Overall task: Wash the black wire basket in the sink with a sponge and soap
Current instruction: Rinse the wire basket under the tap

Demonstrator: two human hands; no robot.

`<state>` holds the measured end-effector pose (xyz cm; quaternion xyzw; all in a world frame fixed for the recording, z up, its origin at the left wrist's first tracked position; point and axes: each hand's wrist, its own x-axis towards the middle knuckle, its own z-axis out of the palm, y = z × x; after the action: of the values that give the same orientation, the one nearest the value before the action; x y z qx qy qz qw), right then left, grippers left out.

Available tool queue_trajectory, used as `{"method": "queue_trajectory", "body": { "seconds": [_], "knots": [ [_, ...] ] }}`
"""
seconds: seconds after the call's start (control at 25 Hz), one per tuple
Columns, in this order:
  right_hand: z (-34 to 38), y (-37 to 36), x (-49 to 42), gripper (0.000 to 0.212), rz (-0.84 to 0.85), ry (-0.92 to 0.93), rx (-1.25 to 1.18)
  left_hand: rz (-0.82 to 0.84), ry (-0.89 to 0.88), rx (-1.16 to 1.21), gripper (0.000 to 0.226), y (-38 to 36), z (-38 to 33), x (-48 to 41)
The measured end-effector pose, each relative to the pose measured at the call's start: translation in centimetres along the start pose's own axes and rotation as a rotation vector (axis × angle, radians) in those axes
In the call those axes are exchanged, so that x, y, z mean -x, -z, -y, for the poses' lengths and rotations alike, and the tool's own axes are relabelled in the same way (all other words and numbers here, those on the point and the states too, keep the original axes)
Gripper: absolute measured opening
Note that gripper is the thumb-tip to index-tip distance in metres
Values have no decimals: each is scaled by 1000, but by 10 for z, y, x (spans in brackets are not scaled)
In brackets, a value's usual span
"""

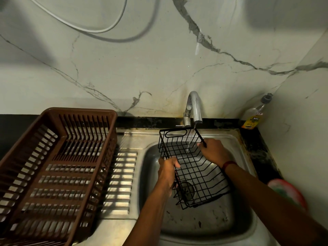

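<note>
Dim light glints off the sink (pixel 204 225) and tap (pixel 194 105); heavy wall (pixel 159 68) shadows, edges curved and blurred.

Sink (pixel 195 222) set into the counter, right of centre. Drainboard (pixel 120 180) adjoins it on the left. Dish rack (pixel 53 166) sits over the drainboard's left part and runs to the near-left edge.

Tap (pixel 194 107) stands at the sink's far rim, against the wall.

Wire basket (pixel 193 167) held tilted in the basin: far end up under the spout, near end down over the drain (pixel 186 189).

Left hand (pixel 166 171) grips the basket's left rim, right hand (pixel 213 151) its right rim.

Bottle (pixel 253 116) stands in the far-right corner, behind the sink.

Blurred round item (pixel 285 192) lies right of the sink, near.

Cable (pixel 99 31) loops on the wall, far left.
</note>
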<state>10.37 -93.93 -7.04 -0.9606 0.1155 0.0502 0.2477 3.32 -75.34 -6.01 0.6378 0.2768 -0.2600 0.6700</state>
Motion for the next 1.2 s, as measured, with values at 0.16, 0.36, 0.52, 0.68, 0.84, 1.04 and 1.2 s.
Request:
{"method": "queue_trajectory", "body": {
  "seconds": [0.16,0.36,0.52,0.68,0.84,1.04,1.2],
  "knots": [
    [-7,-11,-1,38,129,-48,-79,40,17,0,123,3,-4,9],
    [4,2,6,31,244,-144,-356,54,29,40,63,13,-23,21],
    [-1,10,1,32,336,-83,-407,-43,-39,80,82,26,-49,6],
    [-2,18,-13,33,475,-28,-359,85,-42,-172,47,34,-73,-8],
    [7,21,-19,33,476,9,-362,329,101,-207,47,41,-78,-18],
    [35,14,-25,23,184,338,90,240,118,-156,29,33,-64,-16],
    [50,4,-15,14,-229,500,-131,180,118,-164,80,25,-54,-21]
  ]
}}
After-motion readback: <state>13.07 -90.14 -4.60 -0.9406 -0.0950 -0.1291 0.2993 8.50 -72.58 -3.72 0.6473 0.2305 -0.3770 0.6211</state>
